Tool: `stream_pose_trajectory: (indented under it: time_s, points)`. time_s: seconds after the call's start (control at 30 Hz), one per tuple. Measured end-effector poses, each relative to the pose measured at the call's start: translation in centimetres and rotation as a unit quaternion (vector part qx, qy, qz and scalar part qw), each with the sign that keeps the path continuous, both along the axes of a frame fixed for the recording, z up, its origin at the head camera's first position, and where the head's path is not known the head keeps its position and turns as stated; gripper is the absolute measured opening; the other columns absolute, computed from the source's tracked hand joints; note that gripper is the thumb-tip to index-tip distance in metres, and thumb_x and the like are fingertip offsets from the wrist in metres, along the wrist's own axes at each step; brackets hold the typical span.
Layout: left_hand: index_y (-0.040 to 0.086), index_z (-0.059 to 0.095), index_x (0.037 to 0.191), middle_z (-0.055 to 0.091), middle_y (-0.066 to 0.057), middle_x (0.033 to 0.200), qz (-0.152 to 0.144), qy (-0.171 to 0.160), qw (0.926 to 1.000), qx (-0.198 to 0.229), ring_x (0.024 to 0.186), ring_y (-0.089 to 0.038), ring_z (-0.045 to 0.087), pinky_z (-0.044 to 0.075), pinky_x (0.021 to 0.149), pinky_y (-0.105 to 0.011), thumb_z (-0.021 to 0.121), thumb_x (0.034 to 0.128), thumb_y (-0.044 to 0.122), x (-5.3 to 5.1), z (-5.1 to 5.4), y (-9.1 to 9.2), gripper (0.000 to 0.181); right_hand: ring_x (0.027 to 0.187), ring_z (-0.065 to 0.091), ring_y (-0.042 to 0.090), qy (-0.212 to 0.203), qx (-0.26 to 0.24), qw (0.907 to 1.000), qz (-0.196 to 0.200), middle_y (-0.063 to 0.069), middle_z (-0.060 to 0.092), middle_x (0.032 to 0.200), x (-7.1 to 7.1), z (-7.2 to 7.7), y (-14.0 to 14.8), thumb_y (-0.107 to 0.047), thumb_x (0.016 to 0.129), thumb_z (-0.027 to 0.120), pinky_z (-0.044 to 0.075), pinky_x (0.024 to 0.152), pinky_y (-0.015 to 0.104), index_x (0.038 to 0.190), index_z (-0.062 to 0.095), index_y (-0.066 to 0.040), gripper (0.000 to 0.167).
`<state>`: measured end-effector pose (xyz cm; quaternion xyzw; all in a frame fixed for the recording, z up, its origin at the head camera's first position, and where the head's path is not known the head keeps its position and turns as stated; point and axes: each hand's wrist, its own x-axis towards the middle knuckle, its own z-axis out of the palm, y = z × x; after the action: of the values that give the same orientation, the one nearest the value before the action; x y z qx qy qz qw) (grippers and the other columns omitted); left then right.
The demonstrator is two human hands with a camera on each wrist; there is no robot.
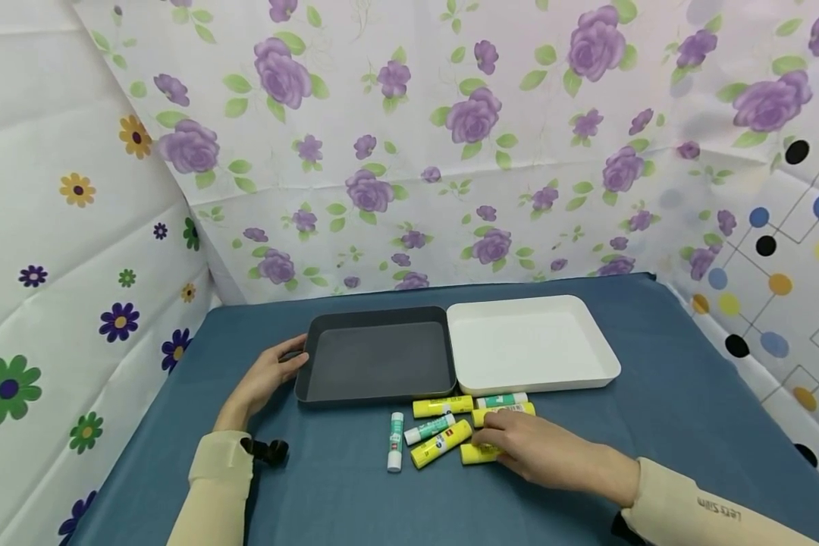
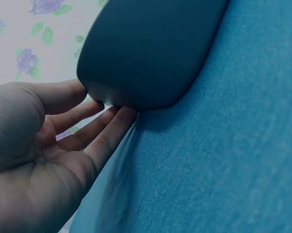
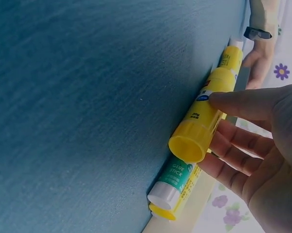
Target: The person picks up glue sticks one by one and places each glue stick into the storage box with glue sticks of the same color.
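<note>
Hands well apart, both at work. The left hand (image 1: 265, 379) lay at the near end of a dark tray (image 1: 375, 360), fingers fairly straight, thumb and fingertips touching its outer wall. The right hand (image 1: 546, 451) pinched a yellow glue stick (image 3: 197, 121) between thumb and fingers, the stick lying lengthwise with its hollow end toward the wrist camera.

Just beyond the right fingers: a second yellow stick (image 1: 522, 410), partly covered by the hand, and a green-and-white stick (image 1: 501, 400) behind it. Left of the right hand, a slanted yellow stick (image 1: 437, 447), a small green stick (image 1: 423, 432) and, farther off, another yellow one (image 1: 442, 407) near the dark tray. Between the hands, closest to the left, a lone green stick (image 1: 395, 440) pointed away from the person.

White tray (image 1: 535, 341) stood beyond the right hand, beside the dark one. Blue cloth covered the table (image 1: 327, 500) beneath both hands.
</note>
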<state>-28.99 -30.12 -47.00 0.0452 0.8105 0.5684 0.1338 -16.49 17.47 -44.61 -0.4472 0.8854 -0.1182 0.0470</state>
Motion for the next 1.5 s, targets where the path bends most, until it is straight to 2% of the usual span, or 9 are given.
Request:
stream_pose_trajectory:
  time_s: [0.27, 0.77, 1.5]
  points:
    - [0.008, 0.024, 0.167, 0.027, -0.025, 0.164, -0.002, 0.000, 1.0000, 0.006, 0.151, -0.045, 0.030, 0.029, 0.122, -0.060, 0.055, 0.1110, 0.022, 0.11, 0.30, 0.34, 0.065, 0.103, 0.061, 0.006, 0.001, -0.003, 1.0000, 0.003, -0.007, 0.063, 0.113, 0.02, -0.03, 0.15, -0.008, 0.091, 0.081, 0.057, 0.089, 0.025, 0.127, 0.072, -0.019, 0.039]
    - [0.008, 0.025, 0.166, 0.029, -0.024, 0.162, 0.001, 0.001, 0.9999, 0.010, 0.151, -0.043, 0.031, 0.028, 0.123, -0.060, 0.054, 0.1114, 0.022, 0.11, -0.14, -0.01, 0.064, 0.101, 0.060, 0.003, 0.003, -0.004, 1.0000, 0.005, -0.008, 0.063, 0.112, 0.08, -0.19, -0.02, -0.009, 0.092, 0.081, 0.056, 0.086, 0.021, 0.129, 0.071, -0.018, 0.039]
    - [0.008, 0.025, 0.166, 0.029, -0.023, 0.163, -0.002, 0.005, 1.0000, 0.008, 0.150, -0.042, 0.032, 0.027, 0.123, -0.060, 0.053, 0.1117, 0.022, 0.19, -0.20, -0.03, 0.063, 0.098, 0.060, 0.003, -0.001, -0.004, 0.9999, 0.010, -0.007, 0.063, 0.109, -0.01, -0.05, -0.13, -0.007, 0.091, 0.081, 0.057, 0.085, 0.022, 0.127, 0.072, -0.017, 0.038]
